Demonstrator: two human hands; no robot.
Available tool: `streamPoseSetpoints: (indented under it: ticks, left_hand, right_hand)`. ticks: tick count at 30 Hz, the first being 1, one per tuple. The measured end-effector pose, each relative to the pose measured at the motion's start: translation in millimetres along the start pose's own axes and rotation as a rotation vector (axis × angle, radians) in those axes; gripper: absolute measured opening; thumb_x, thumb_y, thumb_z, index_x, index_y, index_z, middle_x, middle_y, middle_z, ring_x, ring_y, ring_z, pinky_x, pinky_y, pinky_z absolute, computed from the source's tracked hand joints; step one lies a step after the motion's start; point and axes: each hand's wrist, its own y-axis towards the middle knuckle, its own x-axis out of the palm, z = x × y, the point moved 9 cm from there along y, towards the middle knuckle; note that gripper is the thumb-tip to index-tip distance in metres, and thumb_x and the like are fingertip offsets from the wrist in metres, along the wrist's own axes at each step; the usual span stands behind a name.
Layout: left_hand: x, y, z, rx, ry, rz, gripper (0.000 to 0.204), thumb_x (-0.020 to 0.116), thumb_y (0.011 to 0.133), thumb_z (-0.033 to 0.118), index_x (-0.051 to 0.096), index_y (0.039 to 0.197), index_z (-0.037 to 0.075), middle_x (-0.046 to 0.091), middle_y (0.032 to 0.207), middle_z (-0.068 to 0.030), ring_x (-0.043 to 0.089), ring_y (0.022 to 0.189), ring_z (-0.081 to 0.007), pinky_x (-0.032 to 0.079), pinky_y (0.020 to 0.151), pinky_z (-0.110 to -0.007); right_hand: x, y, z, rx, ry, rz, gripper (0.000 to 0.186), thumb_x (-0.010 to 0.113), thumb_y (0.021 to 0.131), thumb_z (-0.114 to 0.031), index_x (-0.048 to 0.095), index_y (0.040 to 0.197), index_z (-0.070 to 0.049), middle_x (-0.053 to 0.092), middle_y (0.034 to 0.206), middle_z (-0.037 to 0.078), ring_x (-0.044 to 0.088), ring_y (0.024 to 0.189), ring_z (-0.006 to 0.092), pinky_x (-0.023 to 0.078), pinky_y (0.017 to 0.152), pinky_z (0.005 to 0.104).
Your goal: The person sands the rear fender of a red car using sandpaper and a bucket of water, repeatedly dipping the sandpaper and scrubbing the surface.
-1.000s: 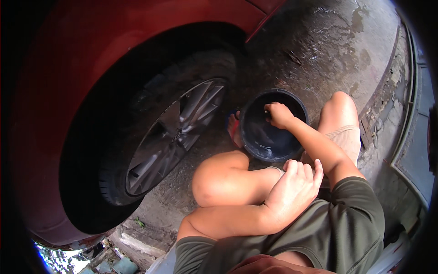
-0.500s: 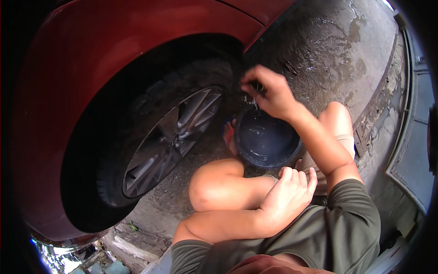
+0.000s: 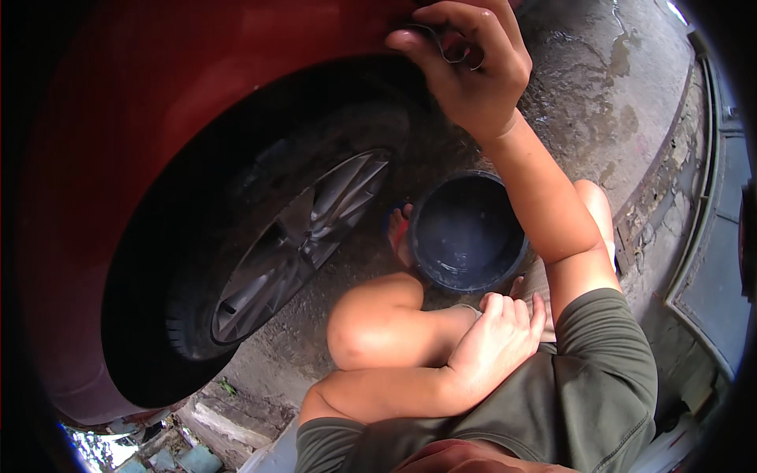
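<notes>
My right hand [image 3: 485, 75] is raised against the red car's body panel [image 3: 236, 35], above the wheel arch. Its fingers are curled round a thin, dark, cloth-like piece [image 3: 449, 49] with a wavy pale edge; most of the piece is hidden by the hand. My left hand [image 3: 498, 340] rests across my lap by the thigh, fingers loosely bent and slightly apart, with nothing seen in it. Below my right forearm stands a dark round tub [image 3: 424, 225] with water in it.
To the left is the car's wheel [image 3: 306, 243], its grey spoked rim set in a black tyre. My sandalled foot [image 3: 399, 235] is beside the tub. Wet concrete [image 3: 599, 87] extends to the far right, bordered by a grey-blue metal gate [image 3: 721, 229].
My right hand, with the dark piece, has moved up and away from above the tub to the car panel. Water drips seen under it earlier are gone. My left hand stays in place.
</notes>
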Motion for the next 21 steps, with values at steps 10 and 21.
streamPoseSetpoints:
  ticks: [10, 21]
  left_hand:
    - [-1, -6, -9, -0.009, -0.023, -0.007, 0.048, 0.058, 0.09, 0.019, 0.063, 0.136, 0.006, 0.049, 0.075, 0.0033, 0.049, 0.073, -0.0125, 0.04, 0.073, -0.03]
    - [-2, -7, -14, 0.011, -0.023, 0.005, 0.047, 0.054, 0.092, 0.021, 0.063, 0.135, 0.004, 0.053, 0.079, 0.0021, 0.052, 0.078, -0.0134, 0.04, 0.075, -0.031]
  right_hand:
    - [11, 7, -11, -0.082, 0.072, -0.008, 0.029, 0.091, 0.071, -0.002, 0.071, 0.092, -0.001, 0.064, 0.086, 0.012, 0.061, 0.07, 0.0214, 0.05, 0.059, 0.0308]
    - [16, 17, -30, -0.309, 0.048, -0.055, 0.028, 0.093, 0.071, -0.008, 0.071, 0.088, -0.006, 0.069, 0.088, 0.007, 0.064, 0.073, 0.0199, 0.05, 0.063, 0.0317]
